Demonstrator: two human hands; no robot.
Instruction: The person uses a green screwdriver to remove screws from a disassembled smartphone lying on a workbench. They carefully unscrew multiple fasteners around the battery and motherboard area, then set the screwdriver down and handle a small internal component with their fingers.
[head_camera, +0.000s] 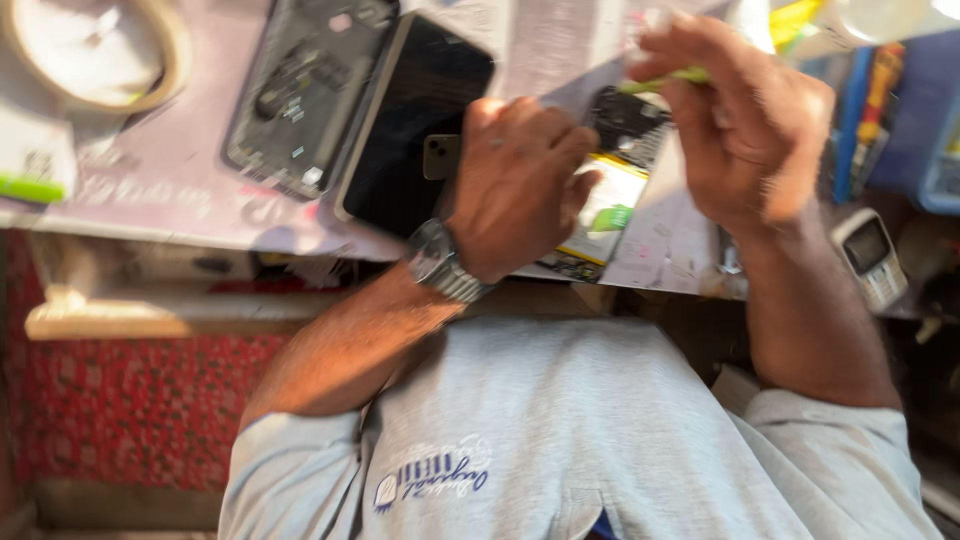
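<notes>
My left hand (520, 180), with a metal wristwatch (445, 265) on it, grips an opened phone (600, 215) on the worktop; a yellow and white battery with a green patch shows inside the phone. Just right of it, my right hand (750, 120) pinches a thin green tool (670, 78), whose tip points left above the phone's dark upper part. The whole view is motion-blurred. My left hand hides most of the opened phone.
A phone with a black screen (420, 120) lies left of my left hand, beside a bare phone frame (305, 90). A tape roll (95, 50) sits far left. At the right are a small keypad phone (870, 255) and screwdrivers (870, 90). The worktop (150, 190) ends above my lap.
</notes>
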